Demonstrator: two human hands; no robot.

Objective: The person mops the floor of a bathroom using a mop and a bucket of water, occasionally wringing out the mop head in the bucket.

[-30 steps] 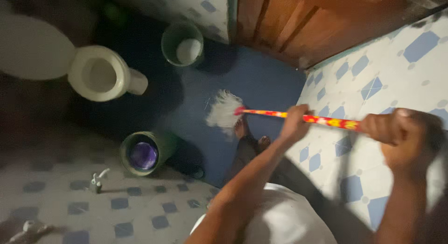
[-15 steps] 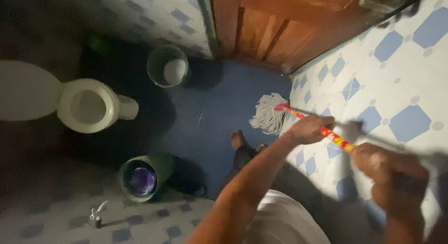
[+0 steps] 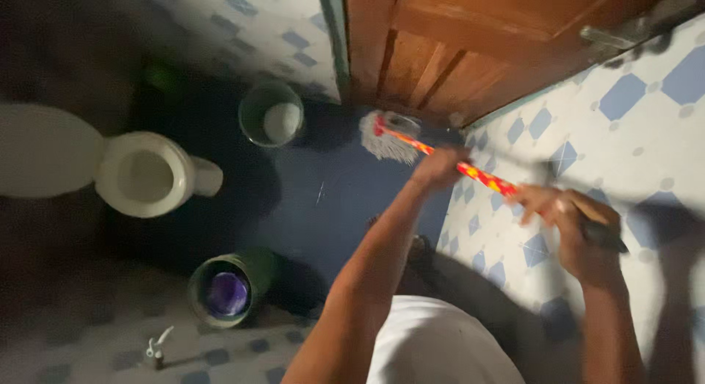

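The mop (image 3: 440,156) has a thin handle patterned in red, yellow and orange and a shaggy head of pale grey-white strings (image 3: 385,138), which lies spread on the dark blue floor (image 3: 330,200) right at the foot of the brown wooden door (image 3: 455,46). The left hand (image 3: 439,167) is wrapped around the handle low down, near the head; the right hand (image 3: 569,222) is clenched around the upper end, beside the wall of white tiles with blue diamonds (image 3: 624,127). A white toilet bowl (image 3: 150,175), smooth and rounded, stands at the left. A round green bucket (image 3: 270,114) sits near the door, and a second green bucket (image 3: 228,287) holds a purple scoop-like shape.
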